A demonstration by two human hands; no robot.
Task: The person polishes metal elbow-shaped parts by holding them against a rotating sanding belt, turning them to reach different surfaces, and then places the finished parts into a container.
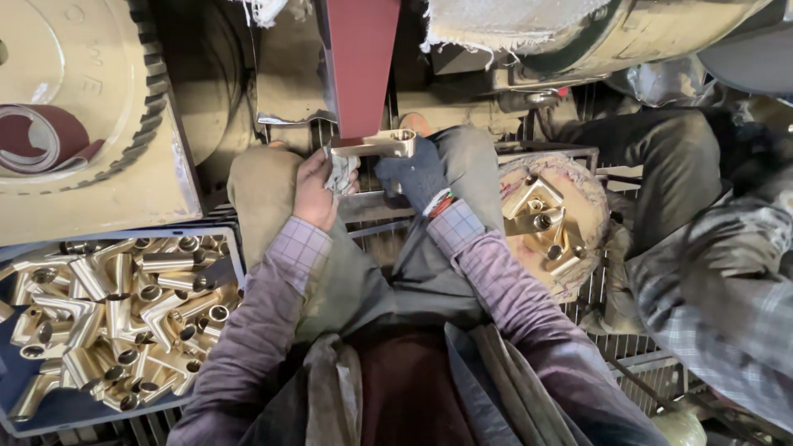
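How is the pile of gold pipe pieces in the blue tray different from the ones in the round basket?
The blue tray, beside the left hand, holds a big heap of brass fittings; the round basket, beside the gloved right hand, holds only a few brass pieces. The tray is flat and rectangular; the basket is round and worn. Both piles are shiny, gold-coloured and tube-ended, like the fitting both hands press to the red belt.

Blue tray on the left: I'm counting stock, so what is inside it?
The blue tray holds a heap of angled brass pipe fittings. Lower layers and most of the tray's floor are covered by the pile.
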